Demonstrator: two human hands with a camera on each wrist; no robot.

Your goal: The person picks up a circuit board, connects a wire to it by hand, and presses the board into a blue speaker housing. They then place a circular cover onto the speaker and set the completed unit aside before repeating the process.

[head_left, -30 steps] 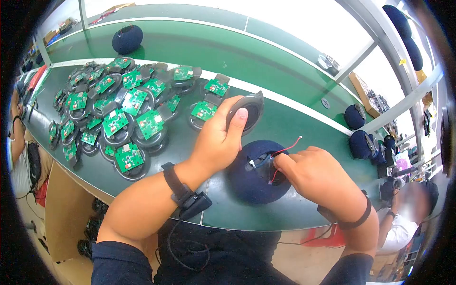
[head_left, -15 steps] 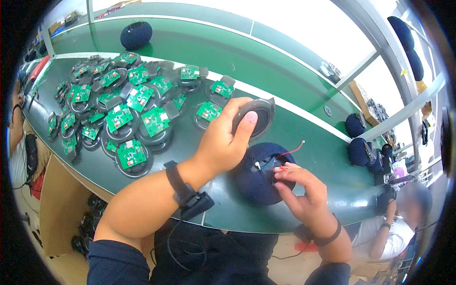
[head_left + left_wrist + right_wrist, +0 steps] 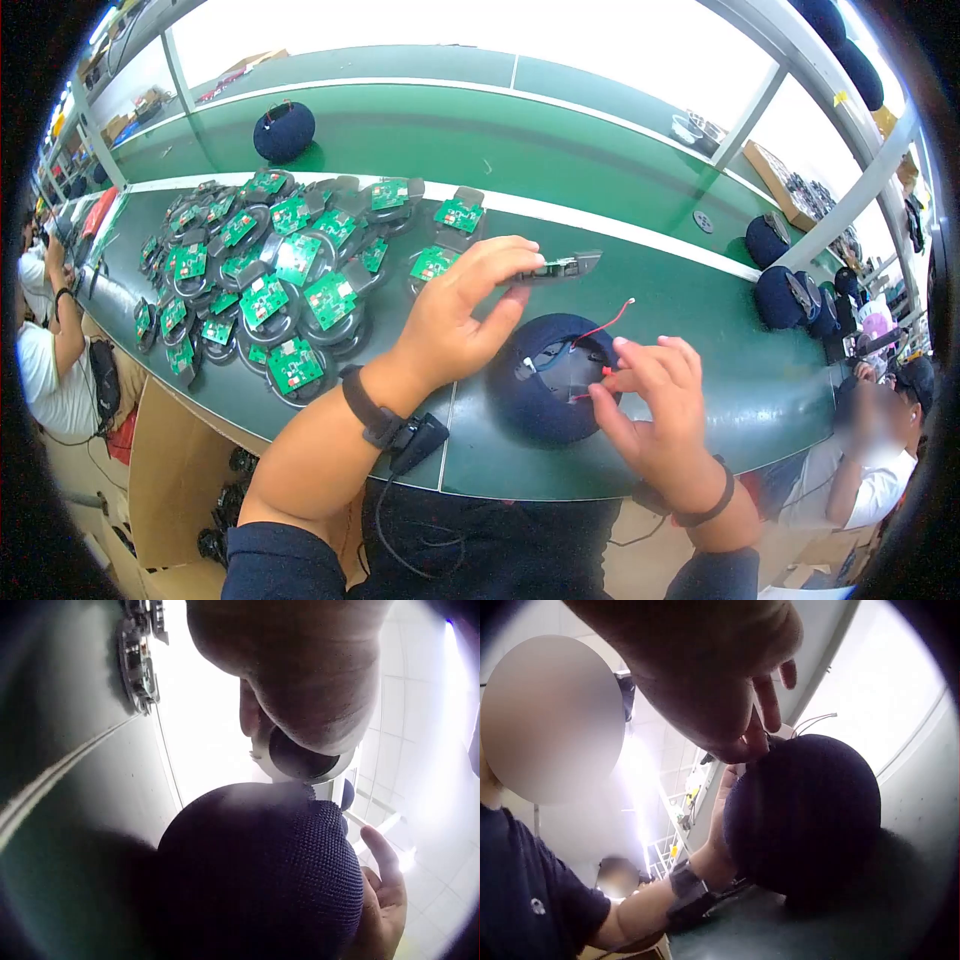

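My left hand (image 3: 455, 315) grips a dark round base (image 3: 575, 268), now seen nearly edge-on, with a strip of green circuit board on its upper side. Below it a ball-shaped speaker body (image 3: 545, 415) in navy fabric sits on the table, its opening facing up. From that opening rise a thin red wire (image 3: 605, 325) and a white plug (image 3: 530, 366). My right hand (image 3: 665, 410) is at the opening's right rim, thumb and fingertip pinching a lead with a small red plug (image 3: 607, 371). In the right wrist view the fabric body (image 3: 806, 817) hides the opening.
Many dark bases with green circuit boards (image 3: 297, 258) lie heaped on the left of the green table (image 3: 700, 330). Another navy speaker (image 3: 284, 132) stands behind the white ledge, and several (image 3: 780, 298) stand at right. A cardboard box (image 3: 170, 470) is below left. Other people sit at both sides.
My left hand has turned the base from showing its round face to nearly edge-on. The right hand has shifted from inside the opening to its right rim, its other fingers now spread.
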